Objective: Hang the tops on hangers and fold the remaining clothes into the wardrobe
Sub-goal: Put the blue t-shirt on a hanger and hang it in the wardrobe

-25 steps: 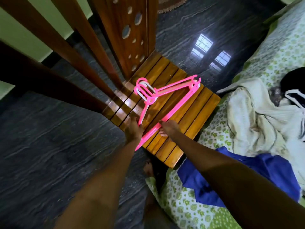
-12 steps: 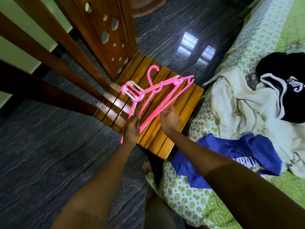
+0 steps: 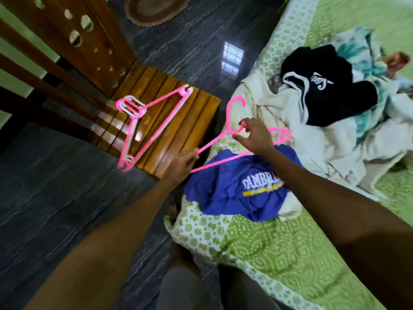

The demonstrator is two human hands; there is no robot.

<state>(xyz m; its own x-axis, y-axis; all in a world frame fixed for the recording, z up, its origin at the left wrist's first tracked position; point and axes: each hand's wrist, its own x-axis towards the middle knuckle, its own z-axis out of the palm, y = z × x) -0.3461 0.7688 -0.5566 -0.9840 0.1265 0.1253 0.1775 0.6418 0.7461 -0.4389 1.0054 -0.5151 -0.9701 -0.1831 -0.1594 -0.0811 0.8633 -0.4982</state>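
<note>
Pink hanger [image 3: 225, 139] — far tip blurred — in both hands [image 3: 253, 136].

Lighting: dim indoor daylight. Glare: bright window reflection on polished dark floor [image 3: 232, 57]; sheen on slatted wooden stool [image 3: 169, 121]. Blur: motion smear across bed [image 3: 290, 253], right edge. Distortion: wide-angle bending at frame edges; forearms loom dark.

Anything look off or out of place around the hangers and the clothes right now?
Nothing damaged. The remaining hangers lie askew on the wooden stool, one end overhanging its edge. The clothes, like the blue top, are crumpled, unfolded.
</note>
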